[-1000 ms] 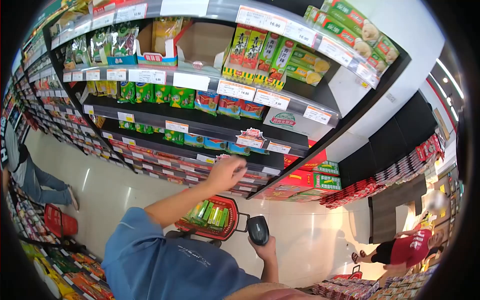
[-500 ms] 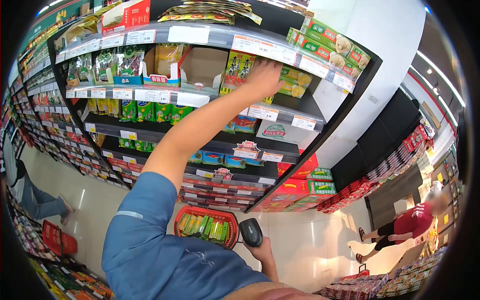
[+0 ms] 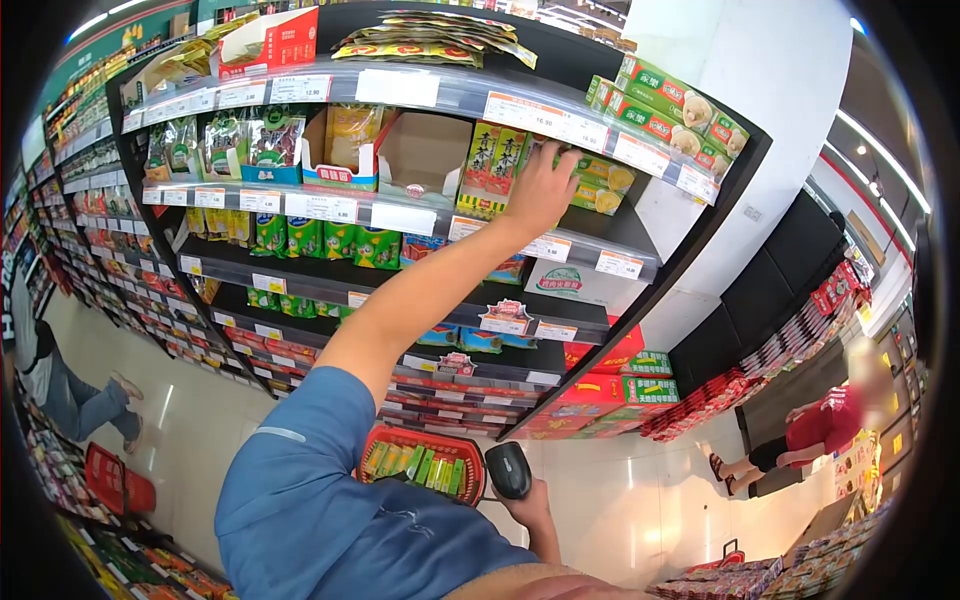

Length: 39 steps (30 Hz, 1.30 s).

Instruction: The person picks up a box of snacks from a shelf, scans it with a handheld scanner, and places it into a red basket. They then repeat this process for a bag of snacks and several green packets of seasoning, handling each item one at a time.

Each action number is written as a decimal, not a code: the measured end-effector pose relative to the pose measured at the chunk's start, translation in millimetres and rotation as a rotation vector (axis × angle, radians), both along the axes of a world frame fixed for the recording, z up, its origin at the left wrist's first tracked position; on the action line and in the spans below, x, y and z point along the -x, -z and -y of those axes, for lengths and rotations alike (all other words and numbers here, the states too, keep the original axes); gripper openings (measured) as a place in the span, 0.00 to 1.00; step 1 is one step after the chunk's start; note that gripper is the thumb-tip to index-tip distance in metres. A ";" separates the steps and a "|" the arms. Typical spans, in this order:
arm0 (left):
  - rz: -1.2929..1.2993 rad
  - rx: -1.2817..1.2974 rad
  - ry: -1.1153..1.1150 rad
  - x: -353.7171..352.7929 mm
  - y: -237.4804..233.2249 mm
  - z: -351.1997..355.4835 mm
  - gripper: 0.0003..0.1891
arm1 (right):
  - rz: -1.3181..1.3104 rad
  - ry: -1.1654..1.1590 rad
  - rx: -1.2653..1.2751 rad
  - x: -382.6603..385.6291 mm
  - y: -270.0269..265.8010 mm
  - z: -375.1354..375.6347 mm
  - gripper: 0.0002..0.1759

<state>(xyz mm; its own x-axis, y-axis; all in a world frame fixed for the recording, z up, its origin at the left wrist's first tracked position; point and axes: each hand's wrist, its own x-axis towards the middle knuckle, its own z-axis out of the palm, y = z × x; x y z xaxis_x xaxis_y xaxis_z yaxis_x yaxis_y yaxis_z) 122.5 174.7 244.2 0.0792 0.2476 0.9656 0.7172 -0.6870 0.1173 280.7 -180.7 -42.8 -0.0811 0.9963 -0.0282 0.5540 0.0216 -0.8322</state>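
Note:
My left hand [image 3: 543,190] reaches to an upper shelf with bent fingers, between upright green-and-red boxes with yellow bases [image 3: 490,168] and small green-and-yellow boxes [image 3: 600,186] on the right. What its fingertips hold, if anything, is hidden. Low at my side, my right hand [image 3: 530,505] is closed around a black rounded handle [image 3: 510,470] with a pale logo. Beside the handle is a red basket [image 3: 372,438] containing several slim green and yellow boxes [image 3: 430,468].
Price labels line the shelf edge [image 3: 400,218]. Bagged goods [image 3: 275,135] stand left of my reach. A white pillar [image 3: 740,150] flanks the shelving, with stacked cartons [image 3: 648,390] below. People stand at the right [image 3: 825,420] and left [image 3: 70,395]. Another red basket [image 3: 118,480] sits on the floor.
My view has shifted slightly, so the shelf sits lower and farther right. My left fingers show more from under the upper shelf edge. The person at the right has shifted posture.

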 end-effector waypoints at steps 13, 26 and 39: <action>0.856 -0.117 0.908 81.2 -3.8 145.3 0.17 | -0.154 0.019 -0.063 5.7 -26.7 -12.2 0.15; 0.312 0.452 0.689 152.3 8.2 180.2 0.10 | 0.053 -0.469 -0.547 65.1 -187.2 -57.9 0.27; 0.172 0.616 0.715 157.3 66.6 179.4 0.10 | 0.292 -0.528 -0.521 86.1 -204.4 -72.7 0.25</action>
<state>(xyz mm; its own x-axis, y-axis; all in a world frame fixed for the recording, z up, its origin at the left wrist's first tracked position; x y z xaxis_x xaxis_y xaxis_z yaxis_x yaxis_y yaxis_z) -34.8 -4.8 177.6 0.2776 0.6635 0.6947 0.0913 -0.7381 0.6685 194.7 -108.0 161.6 -0.6072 0.7190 0.3380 0.5560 0.6885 -0.4658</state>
